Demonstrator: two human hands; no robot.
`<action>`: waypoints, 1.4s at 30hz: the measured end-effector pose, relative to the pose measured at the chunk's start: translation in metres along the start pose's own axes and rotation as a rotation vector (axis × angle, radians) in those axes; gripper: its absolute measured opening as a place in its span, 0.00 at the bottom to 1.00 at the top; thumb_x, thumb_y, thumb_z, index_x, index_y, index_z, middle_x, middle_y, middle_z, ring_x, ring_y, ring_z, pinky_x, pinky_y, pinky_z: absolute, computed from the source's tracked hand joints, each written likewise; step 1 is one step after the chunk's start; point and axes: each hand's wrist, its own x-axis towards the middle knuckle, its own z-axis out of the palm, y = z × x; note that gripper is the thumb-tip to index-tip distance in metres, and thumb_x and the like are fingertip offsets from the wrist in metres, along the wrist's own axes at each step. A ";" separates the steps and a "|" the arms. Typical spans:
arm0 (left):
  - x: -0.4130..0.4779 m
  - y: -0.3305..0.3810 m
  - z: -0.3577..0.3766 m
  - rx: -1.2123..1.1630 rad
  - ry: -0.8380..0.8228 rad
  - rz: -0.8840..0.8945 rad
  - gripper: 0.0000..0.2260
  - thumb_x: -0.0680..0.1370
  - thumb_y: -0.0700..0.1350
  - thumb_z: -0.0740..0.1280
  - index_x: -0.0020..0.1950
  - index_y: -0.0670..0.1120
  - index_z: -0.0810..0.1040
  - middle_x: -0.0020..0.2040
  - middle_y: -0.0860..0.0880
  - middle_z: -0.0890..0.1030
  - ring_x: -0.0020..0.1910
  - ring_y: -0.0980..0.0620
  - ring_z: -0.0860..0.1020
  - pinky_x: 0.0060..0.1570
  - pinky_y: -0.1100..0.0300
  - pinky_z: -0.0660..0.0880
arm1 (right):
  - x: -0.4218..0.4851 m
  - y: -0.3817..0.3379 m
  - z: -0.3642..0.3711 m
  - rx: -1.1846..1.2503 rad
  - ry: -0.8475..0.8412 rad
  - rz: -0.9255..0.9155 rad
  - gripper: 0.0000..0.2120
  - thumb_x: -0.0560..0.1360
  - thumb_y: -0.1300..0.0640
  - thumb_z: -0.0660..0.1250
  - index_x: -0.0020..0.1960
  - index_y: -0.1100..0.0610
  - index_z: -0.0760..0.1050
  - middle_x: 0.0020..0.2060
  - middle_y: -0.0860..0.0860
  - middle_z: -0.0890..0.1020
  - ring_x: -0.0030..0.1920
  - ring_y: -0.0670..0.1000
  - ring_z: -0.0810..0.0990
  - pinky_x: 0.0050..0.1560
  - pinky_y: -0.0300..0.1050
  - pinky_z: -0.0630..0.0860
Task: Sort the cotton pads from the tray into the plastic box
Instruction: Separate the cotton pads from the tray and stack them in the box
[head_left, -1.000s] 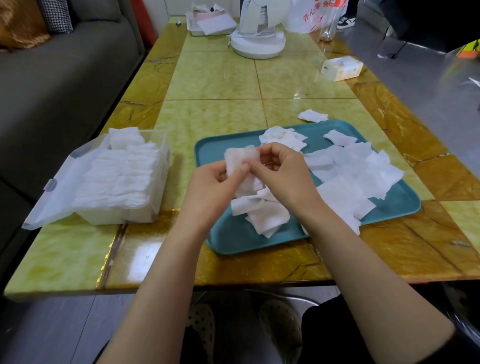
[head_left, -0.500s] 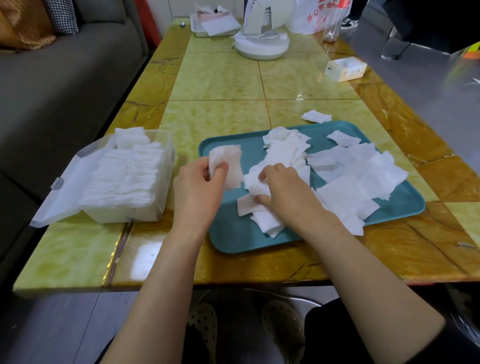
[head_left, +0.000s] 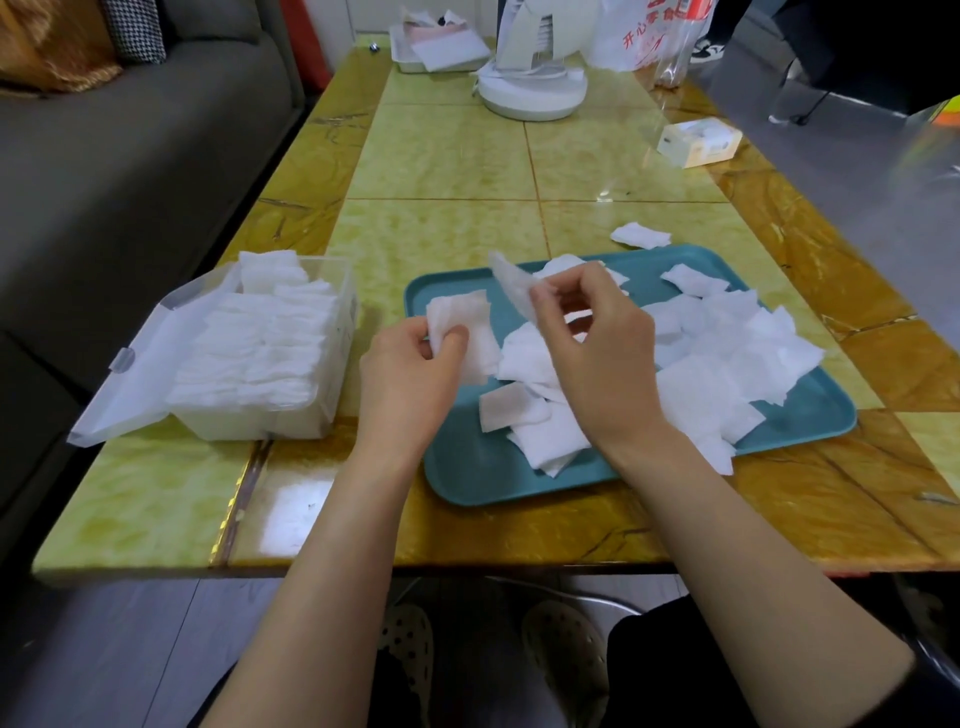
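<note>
A teal tray (head_left: 467, 467) lies on the table with several loose white cotton pads (head_left: 727, 353) spread over it. My left hand (head_left: 410, 374) holds a small stack of pads (head_left: 462, 322) above the tray's left end, thumb pressed on it. My right hand (head_left: 597, 343) pinches a single pad (head_left: 511, 286) lifted above the tray's middle, just right of the stack. The clear plastic box (head_left: 332, 312) stands left of the tray, lid open to the left, packed with rows of pads.
One stray pad (head_left: 640, 235) lies on the table behind the tray. A small white box (head_left: 698, 141), a white fan base (head_left: 532, 93), a white tray with papers (head_left: 441, 49) and a plastic bag (head_left: 649, 31) stand further back. A grey sofa (head_left: 130, 156) runs along the left.
My right hand has risen from the pile on the tray with one pad pinched in it. My left hand keeps its stack, almost in the same place.
</note>
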 end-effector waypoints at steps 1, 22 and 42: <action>-0.001 0.001 0.001 -0.010 -0.023 0.002 0.12 0.76 0.47 0.64 0.46 0.38 0.81 0.43 0.36 0.82 0.41 0.41 0.80 0.44 0.45 0.76 | -0.003 0.000 0.002 -0.022 -0.047 -0.052 0.04 0.77 0.57 0.66 0.43 0.55 0.74 0.36 0.45 0.78 0.38 0.41 0.75 0.40 0.30 0.71; 0.000 0.000 0.001 -0.204 -0.150 -0.074 0.12 0.80 0.42 0.61 0.51 0.33 0.77 0.44 0.38 0.80 0.41 0.49 0.75 0.45 0.52 0.70 | 0.011 0.005 -0.007 0.431 -0.149 0.540 0.03 0.75 0.59 0.68 0.47 0.59 0.77 0.35 0.46 0.79 0.35 0.41 0.75 0.36 0.34 0.74; -0.009 0.012 0.001 -0.163 -0.248 -0.039 0.13 0.77 0.53 0.66 0.44 0.45 0.82 0.44 0.42 0.84 0.46 0.46 0.82 0.52 0.47 0.76 | 0.004 0.006 0.004 0.186 -0.309 0.340 0.07 0.72 0.55 0.72 0.39 0.49 0.74 0.34 0.45 0.78 0.34 0.44 0.76 0.37 0.34 0.72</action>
